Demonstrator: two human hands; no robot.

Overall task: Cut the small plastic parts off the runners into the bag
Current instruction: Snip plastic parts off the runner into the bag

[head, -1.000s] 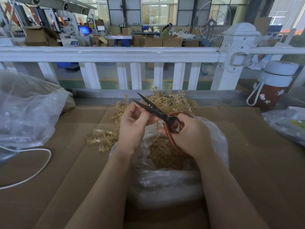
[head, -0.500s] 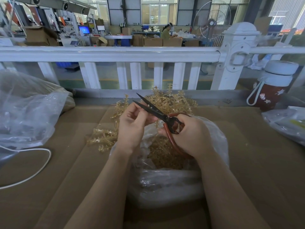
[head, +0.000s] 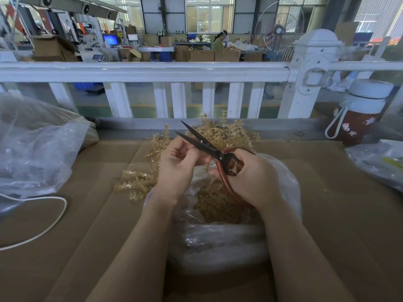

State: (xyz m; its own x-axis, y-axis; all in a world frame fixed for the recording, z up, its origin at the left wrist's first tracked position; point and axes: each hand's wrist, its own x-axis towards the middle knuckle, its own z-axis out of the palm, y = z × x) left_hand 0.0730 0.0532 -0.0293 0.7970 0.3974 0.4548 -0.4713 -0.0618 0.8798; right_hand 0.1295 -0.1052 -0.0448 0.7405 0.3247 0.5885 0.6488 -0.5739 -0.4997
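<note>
My right hand grips the red handles of black-bladed scissors, whose blades are parted and point up to the left. My left hand pinches a small amber runner piece at the blades; the piece is mostly hidden by my fingers. Both hands hover over an open clear plastic bag holding a heap of cut amber parts. A pile of uncut amber runners lies behind the hands, and more runners lie to the left of the bag.
The work surface is brown cardboard. A large clear bag and a white cable lie at the left. A red bottle with a white lid and another plastic bag are at the right. A white railing runs behind.
The scissors and both hands stay in nearly the same place over the bag; the blades remain parted and my left fingers have shifted slightly at the blades.
</note>
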